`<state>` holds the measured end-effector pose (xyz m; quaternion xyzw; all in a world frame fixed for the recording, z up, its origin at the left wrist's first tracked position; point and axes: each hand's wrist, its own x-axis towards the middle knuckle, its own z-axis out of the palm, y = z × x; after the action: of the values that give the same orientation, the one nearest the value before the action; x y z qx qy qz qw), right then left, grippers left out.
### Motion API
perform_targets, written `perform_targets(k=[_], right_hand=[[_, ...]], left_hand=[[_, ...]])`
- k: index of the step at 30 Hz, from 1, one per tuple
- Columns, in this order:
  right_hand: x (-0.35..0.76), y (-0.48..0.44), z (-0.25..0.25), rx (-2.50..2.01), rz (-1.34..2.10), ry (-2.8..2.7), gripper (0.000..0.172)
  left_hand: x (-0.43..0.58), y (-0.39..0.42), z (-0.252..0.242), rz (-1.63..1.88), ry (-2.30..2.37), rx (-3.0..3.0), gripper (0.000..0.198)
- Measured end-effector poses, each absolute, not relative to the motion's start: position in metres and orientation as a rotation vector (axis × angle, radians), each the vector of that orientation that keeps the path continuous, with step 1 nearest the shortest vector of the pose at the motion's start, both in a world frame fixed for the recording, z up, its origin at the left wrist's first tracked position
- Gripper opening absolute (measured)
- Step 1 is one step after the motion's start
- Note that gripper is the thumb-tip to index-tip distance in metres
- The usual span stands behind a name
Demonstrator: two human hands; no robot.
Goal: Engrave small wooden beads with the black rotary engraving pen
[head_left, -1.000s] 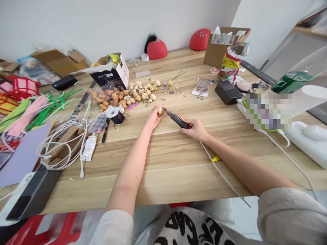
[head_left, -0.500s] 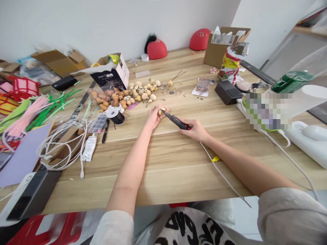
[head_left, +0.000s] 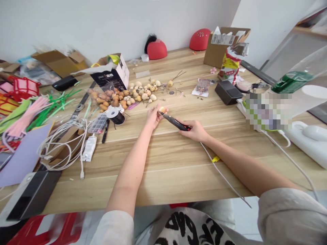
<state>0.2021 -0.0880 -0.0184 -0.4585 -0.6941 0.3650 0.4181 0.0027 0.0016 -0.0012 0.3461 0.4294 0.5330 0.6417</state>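
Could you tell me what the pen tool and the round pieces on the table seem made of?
The pen tool looks like glossy black plastic, from its smooth sheen. The pieces look like dried gourds, perhaps: matte, uneven tan skins, some stemmed.

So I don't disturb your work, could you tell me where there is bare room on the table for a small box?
Bare wood lies between your forearms, down to the table's front edge, and right of your right hand, below the black box. The left end is crowded with pipe cleaners and cables, and the back with gourds.
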Motion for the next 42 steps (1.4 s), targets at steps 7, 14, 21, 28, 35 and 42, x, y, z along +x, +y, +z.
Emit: perform_targets(k=[7,14,21,28,35,42], right_hand=[[0.2024,-0.0859,-0.0200,-1.182,0.885,-1.656,0.061],[0.2023,-0.0876,-0.0170,-1.169,0.911,-1.696,0.060],[0.2022,-0.0877,-0.0171,-1.176,0.894,-1.694,0.058],[0.2017,-0.0886,-0.0164,-1.178,0.896,-1.739,0.058],[0.2024,-0.0858,-0.0187,-1.184,0.934,-1.642,0.061],[0.2026,-0.0876,-0.0174,-1.162,0.899,-1.705,0.059]], left_hand=[[0.0024,0.0028,-0.0005,1.239,1.002,0.721,0.025],[0.0030,0.0012,0.0021,1.225,1.011,0.724,0.028],[0.0023,0.0021,-0.0011,1.233,0.991,0.755,0.030],[0.0023,0.0036,-0.0025,1.216,0.997,0.747,0.036],[0.0022,0.0039,0.0002,1.241,1.019,0.699,0.025],[0.0023,0.0024,0.0000,1.227,1.009,0.733,0.028]])
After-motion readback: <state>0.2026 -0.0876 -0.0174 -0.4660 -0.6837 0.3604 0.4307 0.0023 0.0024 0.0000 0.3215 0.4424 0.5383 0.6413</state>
